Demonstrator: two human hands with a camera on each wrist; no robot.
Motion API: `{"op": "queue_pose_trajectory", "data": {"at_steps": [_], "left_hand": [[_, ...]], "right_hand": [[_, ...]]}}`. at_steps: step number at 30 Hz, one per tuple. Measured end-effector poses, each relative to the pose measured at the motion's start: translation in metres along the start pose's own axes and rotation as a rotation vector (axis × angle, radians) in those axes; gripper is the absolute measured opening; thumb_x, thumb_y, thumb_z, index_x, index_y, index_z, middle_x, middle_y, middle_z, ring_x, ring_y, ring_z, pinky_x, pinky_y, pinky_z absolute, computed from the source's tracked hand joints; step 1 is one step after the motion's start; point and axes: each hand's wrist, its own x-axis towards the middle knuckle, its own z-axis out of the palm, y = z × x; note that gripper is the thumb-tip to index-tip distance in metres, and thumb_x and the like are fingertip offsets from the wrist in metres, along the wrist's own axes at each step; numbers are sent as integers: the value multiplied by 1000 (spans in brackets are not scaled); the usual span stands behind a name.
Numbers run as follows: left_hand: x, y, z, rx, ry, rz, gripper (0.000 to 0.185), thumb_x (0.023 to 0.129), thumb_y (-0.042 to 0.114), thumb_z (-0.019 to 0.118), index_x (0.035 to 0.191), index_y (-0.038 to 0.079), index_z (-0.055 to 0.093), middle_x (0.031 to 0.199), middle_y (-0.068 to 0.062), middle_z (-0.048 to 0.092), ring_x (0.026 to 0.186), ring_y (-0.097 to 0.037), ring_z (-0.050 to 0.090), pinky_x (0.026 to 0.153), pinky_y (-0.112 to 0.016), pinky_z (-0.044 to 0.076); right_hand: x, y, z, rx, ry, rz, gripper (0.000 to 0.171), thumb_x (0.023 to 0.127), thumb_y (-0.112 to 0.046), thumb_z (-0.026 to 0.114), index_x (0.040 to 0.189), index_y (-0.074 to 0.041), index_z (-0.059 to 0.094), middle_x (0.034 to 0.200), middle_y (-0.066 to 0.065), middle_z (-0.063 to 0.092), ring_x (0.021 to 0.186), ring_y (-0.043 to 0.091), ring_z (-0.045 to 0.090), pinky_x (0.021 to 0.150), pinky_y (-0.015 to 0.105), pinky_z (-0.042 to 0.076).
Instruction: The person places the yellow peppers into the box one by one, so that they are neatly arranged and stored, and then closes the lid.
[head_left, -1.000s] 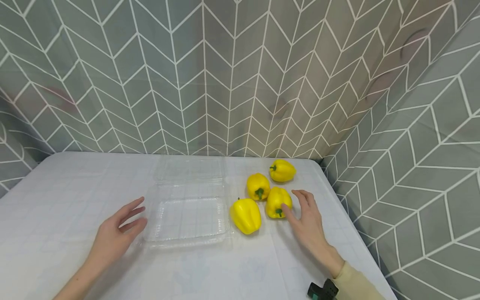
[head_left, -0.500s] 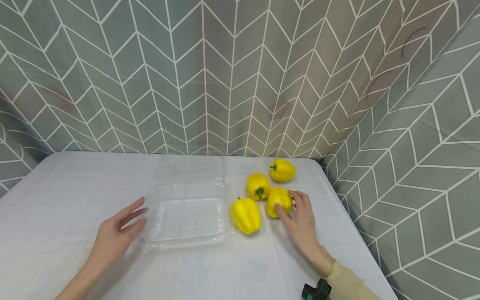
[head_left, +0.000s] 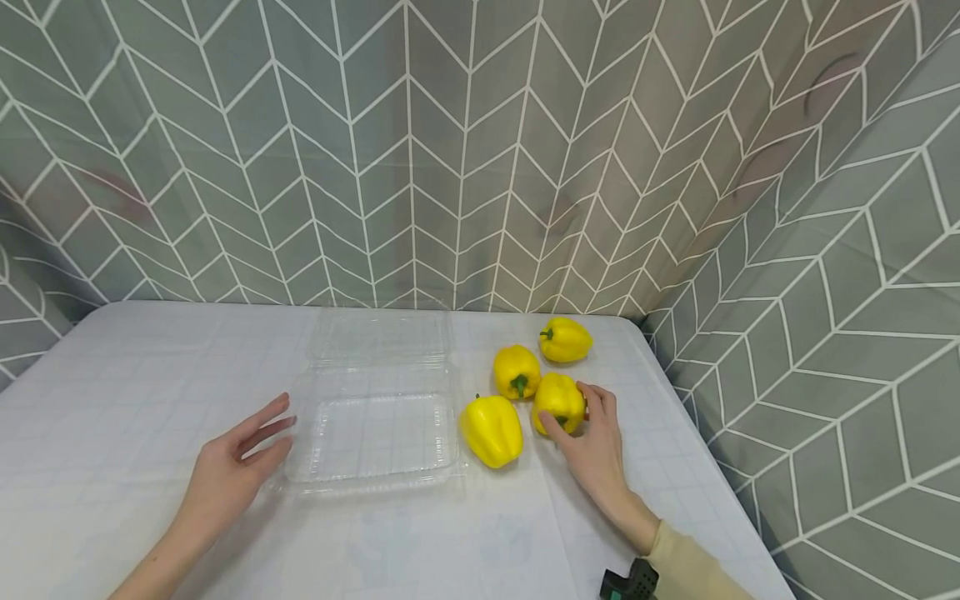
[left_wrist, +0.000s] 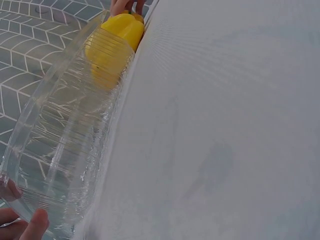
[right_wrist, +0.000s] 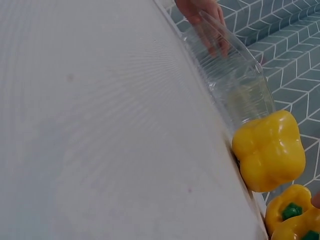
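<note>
Currently, the right grip [head_left: 592, 450] is clamped on the near-right yellow pepper [head_left: 559, 393], stem and long axis toward the person; its thumb [head_left: 553, 428] has shifted leftward. Left grip [head_left: 228, 473]: apart.

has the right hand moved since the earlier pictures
Yes: in the head view, the right hand has moved left, away from the right edge of the table.

Soft, even light brightens the head view, leaving faint shadows on the desk [head_left: 420, 546] beside the hands [head_left: 228, 471] [head_left: 592, 454] and small glints on the clear container [head_left: 378, 437] between them, while both wrist views look dimmer, greyer and softer.
</note>
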Motion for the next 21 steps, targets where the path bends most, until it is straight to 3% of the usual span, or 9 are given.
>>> {"op": "queue_pose_trajectory", "data": {"at_steps": [3, 11, 21], "left_hand": [[0, 0, 0, -5, -1, -3, 51, 89, 10, 65, 137, 12, 49, 138, -2, 51, 104, 11, 56, 76, -5, 46], [0, 0, 0, -9, -7, -11, 51, 89, 10, 65, 137, 10, 49, 138, 10, 49, 104, 11, 55, 76, -5, 46], [0, -1, 0, 1, -4, 10, 50, 89, 12, 65, 137, 12, 50, 134, 12, 52, 103, 10, 56, 77, -5, 46]], "right_hand": [[1, 1, 1, 18, -5, 11, 82, 76, -56, 69, 136, -7, 42, 132, 7, 37, 102, 22, 47, 81, 35, 43], [2, 6, 3, 57, -9, 14, 84, 77, -55, 69, 139, -8, 39, 135, 8, 37, 121, 25, 43, 102, 45, 37], [0, 6, 1, 67, 16, 16, 78, 78, -45, 73, 139, -10, 38, 131, 6, 44, 104, 21, 47, 85, 35, 43]]}}
